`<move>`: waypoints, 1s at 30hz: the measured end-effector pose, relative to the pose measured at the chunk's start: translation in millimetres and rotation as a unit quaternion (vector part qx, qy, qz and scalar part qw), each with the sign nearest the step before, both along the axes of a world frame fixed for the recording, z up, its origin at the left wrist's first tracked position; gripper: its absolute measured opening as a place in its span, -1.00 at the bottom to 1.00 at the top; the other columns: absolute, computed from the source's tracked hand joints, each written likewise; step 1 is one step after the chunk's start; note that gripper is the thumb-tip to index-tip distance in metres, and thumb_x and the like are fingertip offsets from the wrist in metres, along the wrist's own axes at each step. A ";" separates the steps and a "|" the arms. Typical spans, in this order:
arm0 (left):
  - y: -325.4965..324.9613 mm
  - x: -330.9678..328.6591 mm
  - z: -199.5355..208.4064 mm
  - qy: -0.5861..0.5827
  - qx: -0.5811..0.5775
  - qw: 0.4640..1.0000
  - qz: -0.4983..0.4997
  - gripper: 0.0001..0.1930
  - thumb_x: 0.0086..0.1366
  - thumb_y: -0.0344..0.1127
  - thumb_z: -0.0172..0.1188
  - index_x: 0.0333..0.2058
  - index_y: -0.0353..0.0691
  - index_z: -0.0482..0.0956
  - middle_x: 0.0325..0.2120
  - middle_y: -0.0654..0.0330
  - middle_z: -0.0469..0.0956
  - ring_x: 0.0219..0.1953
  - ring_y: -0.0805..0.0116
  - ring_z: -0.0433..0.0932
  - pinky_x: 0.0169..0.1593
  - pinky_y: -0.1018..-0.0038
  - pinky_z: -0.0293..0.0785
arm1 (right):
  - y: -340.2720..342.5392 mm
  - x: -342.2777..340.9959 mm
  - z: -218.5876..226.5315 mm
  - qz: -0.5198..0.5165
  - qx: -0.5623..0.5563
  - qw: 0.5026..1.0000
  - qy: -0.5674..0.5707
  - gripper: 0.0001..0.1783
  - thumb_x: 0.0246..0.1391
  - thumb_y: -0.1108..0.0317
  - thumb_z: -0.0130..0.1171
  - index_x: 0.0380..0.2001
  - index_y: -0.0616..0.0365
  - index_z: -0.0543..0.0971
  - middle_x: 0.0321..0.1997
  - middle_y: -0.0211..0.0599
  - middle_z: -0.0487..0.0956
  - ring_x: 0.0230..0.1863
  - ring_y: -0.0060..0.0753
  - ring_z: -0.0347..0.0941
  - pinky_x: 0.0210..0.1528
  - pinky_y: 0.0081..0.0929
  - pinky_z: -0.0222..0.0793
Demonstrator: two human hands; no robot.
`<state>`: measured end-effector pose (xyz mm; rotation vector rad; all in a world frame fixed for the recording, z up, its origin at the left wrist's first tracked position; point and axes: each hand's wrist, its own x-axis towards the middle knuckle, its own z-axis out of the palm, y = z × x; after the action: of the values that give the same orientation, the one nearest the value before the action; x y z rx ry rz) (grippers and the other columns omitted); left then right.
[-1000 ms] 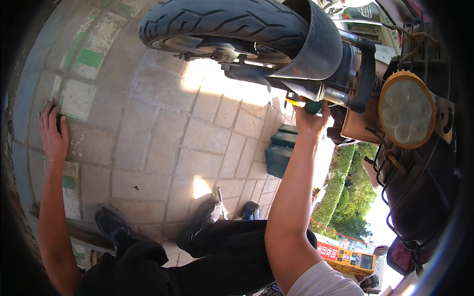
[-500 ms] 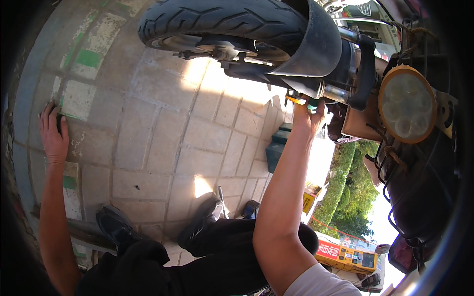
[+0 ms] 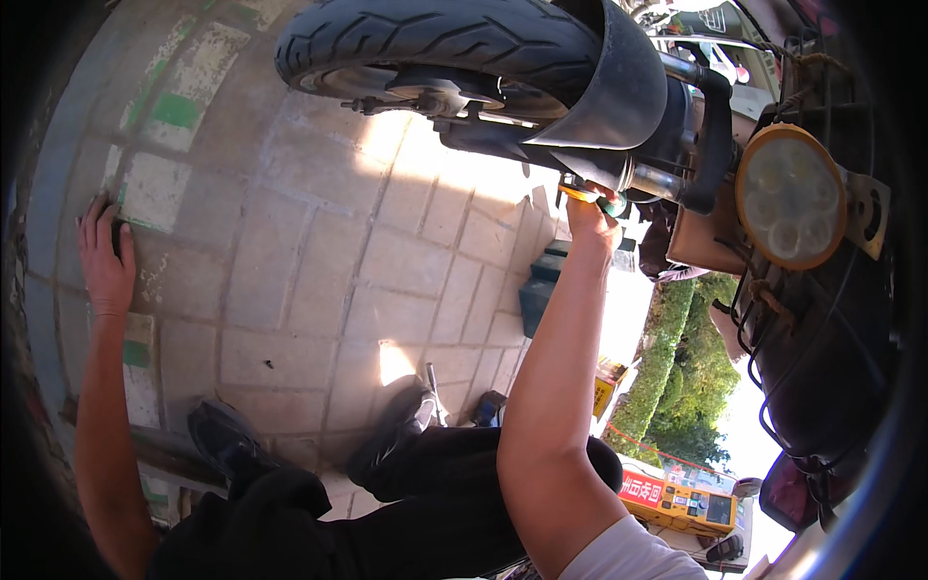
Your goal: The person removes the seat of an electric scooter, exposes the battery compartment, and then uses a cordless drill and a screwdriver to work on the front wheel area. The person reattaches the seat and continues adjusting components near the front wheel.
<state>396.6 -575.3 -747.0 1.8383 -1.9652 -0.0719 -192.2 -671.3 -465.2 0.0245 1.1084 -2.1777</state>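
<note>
My left hand [image 3: 105, 266] lies against the paving at the far left, fingers stretched out, holding nothing. On the other side, my right arm reaches up to a motorbike's front end. My right hand [image 3: 593, 220] is closed around a tool with a yellow-and-green handle [image 3: 577, 194], just below the lower fork leg [image 3: 657, 181]; the tool's working end is hidden. Above it are the curved black mudguard [image 3: 619, 92] and the front tyre [image 3: 435, 43], with the brake disc and axle parts showing beneath the tyre.
A round orange-rimmed lamp [image 3: 793, 196] with loose cables sits at the right. Dark green boxes [image 3: 541, 290] stand beyond my right forearm. A metal-handled tool [image 3: 434, 387] lies by my shoe [image 3: 391, 430]. A yellow machine [image 3: 681, 503] with a screen stands at lower right.
My right hand has shifted slightly to the left and turned at the wrist, still on the yellow-and-green handle. The lamp appears slightly further left and higher. My left hand stays put.
</note>
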 end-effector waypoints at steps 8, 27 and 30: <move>-0.3 -2.5 3.8 -0.001 0.001 1.000 0.003 -0.69 0.33 -0.33 0.02 0.02 -0.26 0.40 0.15 0.03 0.35 0.22 -0.04 0.26 0.34 0.06 0.06 | -2.8 0.1 2.4 0.031 0.021 0.999 0.027 -0.67 0.22 0.22 -0.18 -0.16 0.16 0.51 -0.17 -0.23 0.57 -0.18 -0.36 0.50 -0.05 -0.17 0.43; -4.1 -3.9 0.7 -0.002 0.007 1.000 -0.004 -0.68 0.37 -0.31 0.00 0.05 -0.27 0.40 0.18 0.02 0.32 0.25 -0.04 0.23 0.37 0.09 0.01 | 12.0 -58.8 -9.9 0.176 -0.140 0.969 -0.105 -0.54 0.15 0.24 -0.15 0.03 0.23 0.47 0.15 -0.07 0.48 0.18 -0.08 0.38 0.24 0.05 0.26; 5.1 2.8 -1.7 -0.009 0.017 1.000 0.008 -0.68 0.37 -0.32 0.00 0.05 -0.27 0.40 0.18 0.02 0.33 0.25 -0.05 0.23 0.37 0.08 0.01 | 0.9 -16.7 -4.7 0.091 -0.091 0.985 -0.111 -0.53 0.15 0.18 -0.14 0.00 0.23 0.50 0.15 -0.10 0.48 0.17 -0.14 0.39 0.23 -0.03 0.29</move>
<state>399.4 -570.2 -748.8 1.8822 -1.9724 -0.0860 -208.9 -670.4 -470.0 0.0797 0.7539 -2.0472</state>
